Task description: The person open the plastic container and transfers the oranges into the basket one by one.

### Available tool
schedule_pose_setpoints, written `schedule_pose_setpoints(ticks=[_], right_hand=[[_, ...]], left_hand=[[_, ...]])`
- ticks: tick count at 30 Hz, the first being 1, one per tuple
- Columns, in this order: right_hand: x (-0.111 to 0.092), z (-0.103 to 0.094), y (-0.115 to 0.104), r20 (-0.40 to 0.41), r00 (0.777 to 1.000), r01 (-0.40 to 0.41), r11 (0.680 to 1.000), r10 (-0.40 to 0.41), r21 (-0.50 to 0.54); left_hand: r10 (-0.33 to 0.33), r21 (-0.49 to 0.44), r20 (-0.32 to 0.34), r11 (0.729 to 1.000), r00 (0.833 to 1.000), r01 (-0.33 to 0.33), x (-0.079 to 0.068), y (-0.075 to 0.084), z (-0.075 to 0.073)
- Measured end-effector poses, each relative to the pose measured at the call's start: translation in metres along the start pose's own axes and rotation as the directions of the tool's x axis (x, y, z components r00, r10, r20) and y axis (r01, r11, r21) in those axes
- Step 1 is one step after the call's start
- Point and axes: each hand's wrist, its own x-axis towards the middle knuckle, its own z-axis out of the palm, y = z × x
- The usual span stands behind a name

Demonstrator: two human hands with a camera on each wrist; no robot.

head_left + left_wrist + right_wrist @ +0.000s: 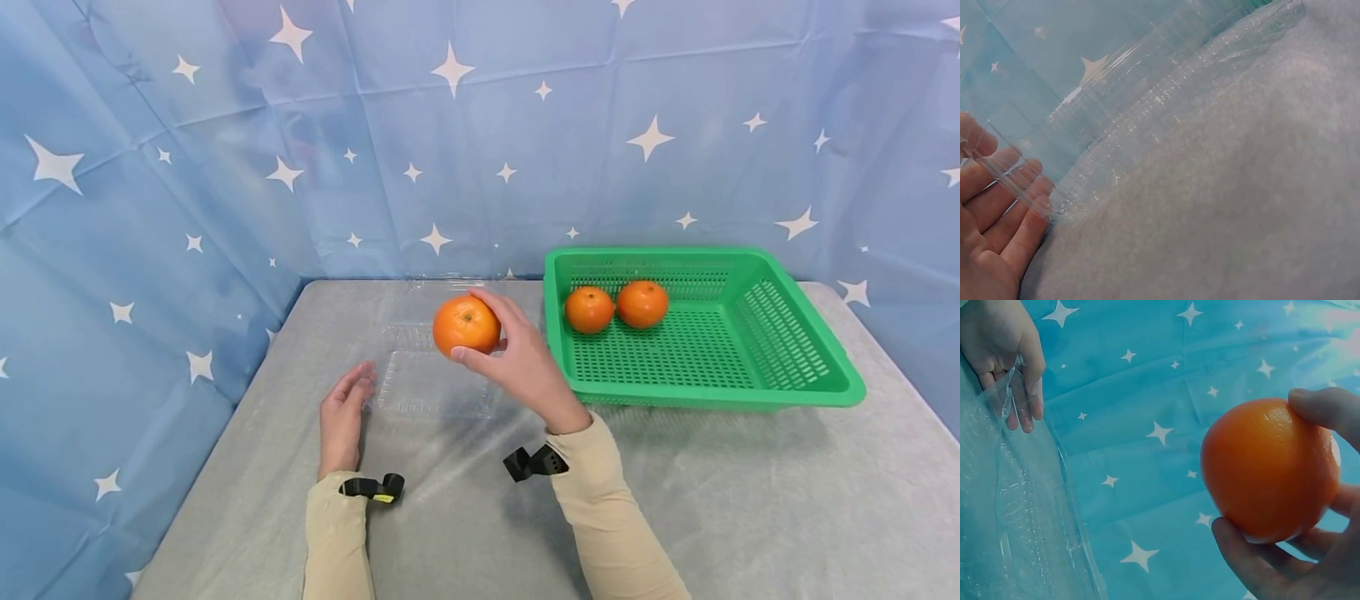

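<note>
An orange (466,325) is held up by my right hand (517,358), thumb on the near side and fingers round the far side. The right wrist view shows the orange (1269,472) between thumb and fingers. Below and behind it on the table lies a clear plastic container (435,383), its lid (442,287) folded back toward the curtain. My left hand (347,417) is at the container's left edge. In the left wrist view that hand (997,219) pinches the container's rim (1007,175), thumb above and fingers along the outside.
A green perforated basket (810,396) stands to the right with two more oranges, a left one (588,310) and a right one (642,303). A blue star-patterned curtain (525,125) borders the grey-covered table (450,533) at the back and left.
</note>
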Motion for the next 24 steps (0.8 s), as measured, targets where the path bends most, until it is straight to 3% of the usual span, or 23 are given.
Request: schedule_pose_setpoints(ticks=[6, 13, 20, 24], right_hand=[[-0.001, -0.002, -0.001, 0.012, 1.000, -0.014, 1.000, 0.014, 0.008], [-0.011, -0.011, -0.035, 0.042, 0.997, -0.065, 0.997, 0.063, 0.039], [-0.004, -0.004, -0.005, 0.042, 0.996, -0.088, 0.990, 0.084, 0.111], [-0.005, -0.005, -0.003, 0.042, 0.995, -0.094, 0.987, 0.089, 0.132]], left_hand=[[0.006, -0.002, -0.001, 1.000, 1.000, -0.006, -0.001, 0.000, 0.000], [-0.001, -0.007, 0.017, 1.000, 1.000, 0.001, -0.001, 0.000, -0.001], [-0.022, 0.005, 0.022, 1.000, 1.000, 0.021, -0.001, 0.001, -0.001], [-0.018, 0.005, 0.024, 1.000, 1.000, 0.018, 0.000, 0.000, -0.001]])
